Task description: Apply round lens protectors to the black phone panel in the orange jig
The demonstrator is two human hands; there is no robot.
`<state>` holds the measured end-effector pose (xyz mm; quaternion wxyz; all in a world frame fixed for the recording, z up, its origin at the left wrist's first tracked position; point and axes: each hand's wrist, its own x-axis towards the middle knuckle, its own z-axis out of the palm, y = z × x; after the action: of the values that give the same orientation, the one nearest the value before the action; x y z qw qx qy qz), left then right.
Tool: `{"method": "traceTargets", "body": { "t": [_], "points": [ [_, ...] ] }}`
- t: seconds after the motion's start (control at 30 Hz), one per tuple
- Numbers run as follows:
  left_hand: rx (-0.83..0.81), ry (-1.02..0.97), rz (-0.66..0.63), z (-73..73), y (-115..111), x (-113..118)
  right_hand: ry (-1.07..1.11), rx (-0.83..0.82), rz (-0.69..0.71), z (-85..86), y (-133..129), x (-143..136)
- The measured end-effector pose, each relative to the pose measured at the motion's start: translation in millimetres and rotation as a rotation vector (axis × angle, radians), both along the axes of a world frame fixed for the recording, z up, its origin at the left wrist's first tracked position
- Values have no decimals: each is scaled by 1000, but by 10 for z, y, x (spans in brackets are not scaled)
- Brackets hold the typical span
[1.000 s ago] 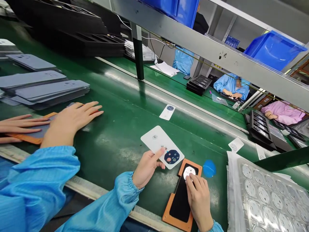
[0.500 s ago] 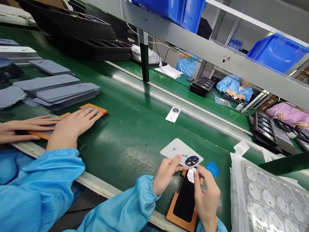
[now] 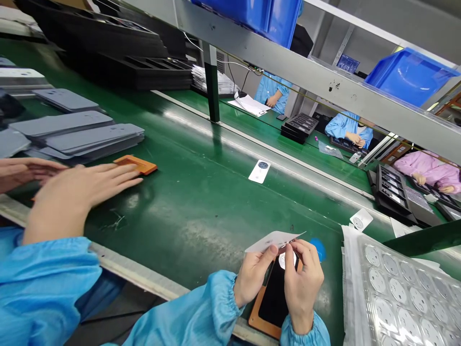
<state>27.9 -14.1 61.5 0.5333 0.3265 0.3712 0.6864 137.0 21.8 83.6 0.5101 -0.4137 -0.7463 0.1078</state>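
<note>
A thin white phone back panel (image 3: 274, 239) is tilted nearly edge-on above a fixture. My left hand (image 3: 255, 271) grips its near edge between thumb and fingers. My right hand (image 3: 303, 278) is closed, its thumb and fingertips pinching at the panel's camera end; whether a small part is also between them is hidden. Just beneath the fingers shows a round white piece (image 3: 287, 261), over the black pad (image 3: 275, 298) of the orange fixture (image 3: 264, 323). I cannot tell whether that piece is held or lying on the pad.
To the right lies a clear tray (image 3: 399, 293) of round white pieces. Another white panel (image 3: 259, 171) lies farther back on the green table. At left, a co-worker's hands (image 3: 82, 187) work near an orange fixture (image 3: 139, 165) and stacked grey panels (image 3: 95, 139). A metal shelf beam (image 3: 273, 55) crosses above.
The panel in my left hand has tipped from showing its printed face to nearly edge-on. My right fingers have shifted up against its edge. The co-worker's hands at left have moved left.
</note>
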Motion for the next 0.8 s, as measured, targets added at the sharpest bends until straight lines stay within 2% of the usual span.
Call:
{"method": "traceTargets", "body": {
  "t": [0.27,0.4,0.53,0.8],
  "points": [
    [40,16,8,-25,-20,20,43,4,31,26,-8,-14],
    [54,200,35,62,-53,6,100,-58,41,-25,-7,-22],
    [135,382,72,131,-92,0,170,-92,51,-37,-4,-44],
    [232,538,90,63,-101,29,249,-151,88,-27,10,-64]
  ]
}}
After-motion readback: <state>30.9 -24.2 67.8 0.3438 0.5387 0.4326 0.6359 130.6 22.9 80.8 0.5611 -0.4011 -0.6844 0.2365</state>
